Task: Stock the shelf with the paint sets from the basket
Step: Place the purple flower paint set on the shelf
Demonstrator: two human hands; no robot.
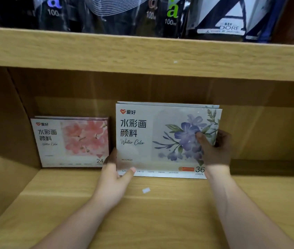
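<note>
A large 36-colour paint set point(153, 137) with purple flowers stands upright at the back of the wooden shelf point(160, 212). Behind it the top edge of another similar set shows. My left hand point(114, 178) grips its lower left corner, thumb on the front. At its right edge my right hand point(214, 150) holds on, thumb over the flowers, fingers behind. A smaller 24-colour paint set point(70, 142) with pink flowers stands upright just to the left, close beside the big one. The basket is out of view.
The shelf's left side wall point(2, 132) is close to the pink set. The board above point(142, 54) carries dark paint pouches point(171, 17) and a white-and-blue package point(229, 20). A small white scrap point(146, 190) lies on the shelf.
</note>
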